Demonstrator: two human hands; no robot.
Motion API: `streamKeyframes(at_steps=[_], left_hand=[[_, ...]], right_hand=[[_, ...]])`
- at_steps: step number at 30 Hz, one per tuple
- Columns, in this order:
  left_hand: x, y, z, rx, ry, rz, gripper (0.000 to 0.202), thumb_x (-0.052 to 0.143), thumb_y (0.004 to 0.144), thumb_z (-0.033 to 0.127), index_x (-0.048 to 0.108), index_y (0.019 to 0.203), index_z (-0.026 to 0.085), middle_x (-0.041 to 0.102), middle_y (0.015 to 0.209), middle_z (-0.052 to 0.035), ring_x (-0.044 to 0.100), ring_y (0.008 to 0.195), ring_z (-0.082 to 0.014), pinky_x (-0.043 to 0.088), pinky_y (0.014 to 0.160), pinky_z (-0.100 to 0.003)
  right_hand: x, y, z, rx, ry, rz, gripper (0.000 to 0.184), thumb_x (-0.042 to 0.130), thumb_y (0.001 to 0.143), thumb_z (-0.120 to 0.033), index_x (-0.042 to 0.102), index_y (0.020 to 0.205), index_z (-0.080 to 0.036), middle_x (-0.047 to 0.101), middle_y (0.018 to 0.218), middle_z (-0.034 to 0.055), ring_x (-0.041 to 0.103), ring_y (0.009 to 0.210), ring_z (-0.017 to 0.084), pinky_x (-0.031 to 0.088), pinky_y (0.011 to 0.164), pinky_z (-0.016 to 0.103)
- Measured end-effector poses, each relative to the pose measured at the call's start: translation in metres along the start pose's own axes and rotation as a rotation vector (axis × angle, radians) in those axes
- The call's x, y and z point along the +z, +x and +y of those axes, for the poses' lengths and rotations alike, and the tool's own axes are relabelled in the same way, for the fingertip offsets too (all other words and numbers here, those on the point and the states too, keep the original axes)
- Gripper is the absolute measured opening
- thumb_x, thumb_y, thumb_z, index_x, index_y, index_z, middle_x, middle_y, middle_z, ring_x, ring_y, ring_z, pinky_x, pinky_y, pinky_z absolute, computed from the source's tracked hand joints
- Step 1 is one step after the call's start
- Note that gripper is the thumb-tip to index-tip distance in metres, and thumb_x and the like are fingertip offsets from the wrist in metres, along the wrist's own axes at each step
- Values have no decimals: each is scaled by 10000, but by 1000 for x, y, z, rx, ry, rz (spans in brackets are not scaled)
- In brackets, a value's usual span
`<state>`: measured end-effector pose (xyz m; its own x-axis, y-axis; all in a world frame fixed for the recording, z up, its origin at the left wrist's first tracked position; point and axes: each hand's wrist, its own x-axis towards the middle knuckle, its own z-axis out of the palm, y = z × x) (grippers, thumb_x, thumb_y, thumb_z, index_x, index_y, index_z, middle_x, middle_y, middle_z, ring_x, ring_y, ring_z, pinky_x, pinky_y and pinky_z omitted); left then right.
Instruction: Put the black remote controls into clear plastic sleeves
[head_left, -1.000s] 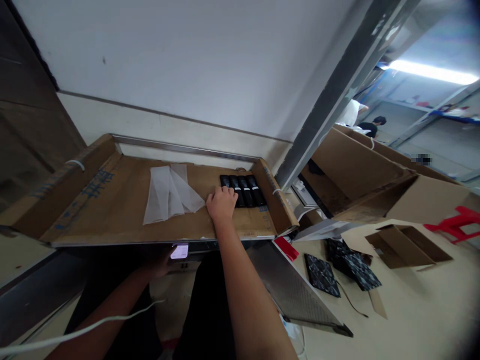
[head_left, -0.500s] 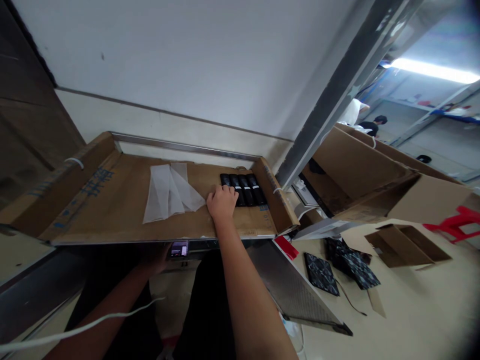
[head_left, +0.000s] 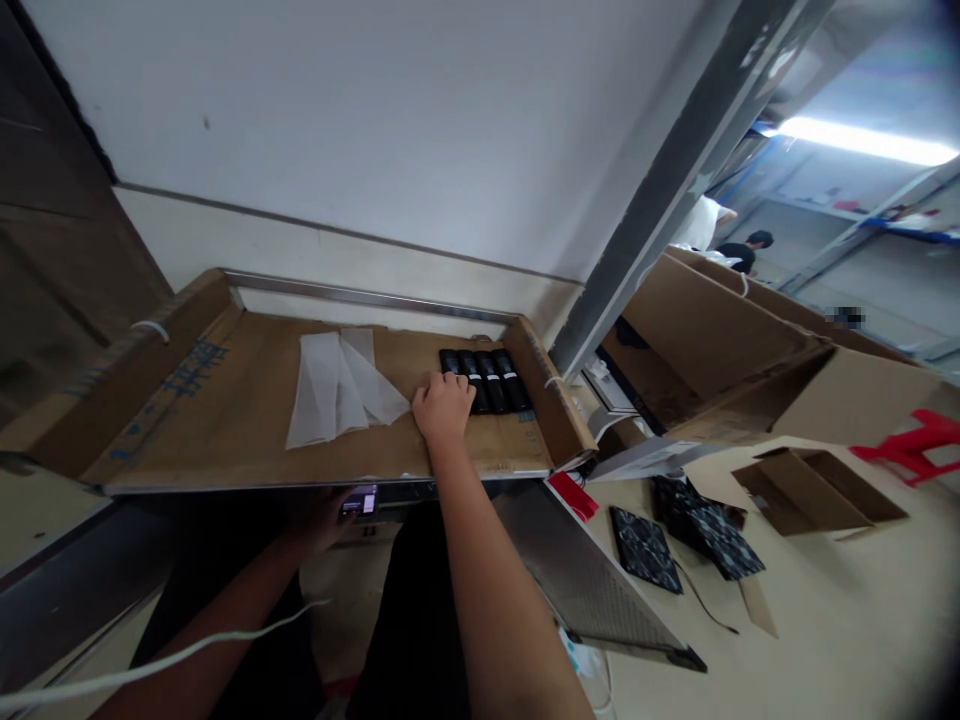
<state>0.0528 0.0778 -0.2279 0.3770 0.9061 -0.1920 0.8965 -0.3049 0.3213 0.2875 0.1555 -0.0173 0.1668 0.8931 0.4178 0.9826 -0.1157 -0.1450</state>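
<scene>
While the cardboard tray (head_left: 225, 420) lies flat on its metal shelf, everything else sits around it. Below the tray's front edge, in shadow, the left hand (head_left: 319, 520) is curled around a phone (head_left: 360, 502) with its screen lit. On the tray's floor, left of centre, lie white plastic bags (head_left: 337, 385). Right of these, the right hand (head_left: 444, 408) rests knuckles up, fingers bent onto the leftmost of four black cylinders (head_left: 495, 380) lined up against the tray's right wall; whether it grips one is hidden.
</scene>
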Motion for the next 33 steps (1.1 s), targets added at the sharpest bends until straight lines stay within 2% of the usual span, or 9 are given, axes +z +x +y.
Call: streamKeyframes(at_steps=[5,8,11,14,18,22,26,31,33], left_hand=[[-15,7,7,-84,36,40,445,508,993,334,627,1373,134,645,1379,-188,585,1308,-340,395,1151,-481],[-19,8,12,-40,-6,106,424,471,1011,343,651,1330,128,665,1361,-187,591,1309,-328,384,1159,-464],[-21,4,17,2,-57,44,409,524,966,315,680,1316,170,703,1313,-157,628,1261,-324,424,1119,-462],[-27,-4,20,17,-77,-44,356,489,976,361,784,1088,196,772,1121,-139,708,1083,-311,497,996,-436],[-46,-20,19,6,-145,-74,519,372,1023,444,804,888,188,788,915,-134,744,900,-277,534,849,-372],[-58,-44,13,-54,-324,-9,485,389,999,469,805,994,218,806,982,-95,756,940,-269,558,861,-352],[-55,-63,8,-28,-437,75,523,389,980,553,788,1113,241,781,1168,-74,725,1106,-299,541,1004,-397],[-41,-50,12,-67,-331,-40,642,383,977,525,534,1499,184,679,1374,-127,656,1262,-295,508,1083,-431],[-35,-38,16,-67,-287,-94,665,371,983,469,441,1557,141,618,1446,-159,606,1332,-292,481,1115,-439]], right_hand=[[0,0,1,-3,-10,6,187,569,924,-245,711,997,-147,694,1059,163,555,1053,323,387,853,438],[1,0,1,-8,-13,14,181,572,926,-252,707,992,-151,695,1052,164,556,1045,320,388,852,435],[1,0,1,-7,-16,12,180,571,927,-253,706,991,-152,694,1059,172,553,1052,321,387,857,433],[1,0,0,-2,-14,16,176,573,921,-249,707,984,-154,696,1056,172,554,1050,321,387,854,433],[1,1,0,-4,-8,28,177,576,915,-249,711,980,-155,699,1044,163,556,1043,320,387,846,433],[1,0,0,-3,-2,27,188,572,922,-253,712,1005,-158,695,1055,160,553,1051,319,385,851,432],[1,0,0,0,1,15,194,554,940,-261,710,1001,-162,695,1060,162,552,1055,315,381,860,428],[1,0,0,-10,0,13,194,560,937,-257,713,996,-155,697,1060,161,554,1056,315,384,865,430],[-1,0,0,-7,9,13,194,558,936,-253,714,993,-153,698,1057,159,556,1057,316,386,865,430]])
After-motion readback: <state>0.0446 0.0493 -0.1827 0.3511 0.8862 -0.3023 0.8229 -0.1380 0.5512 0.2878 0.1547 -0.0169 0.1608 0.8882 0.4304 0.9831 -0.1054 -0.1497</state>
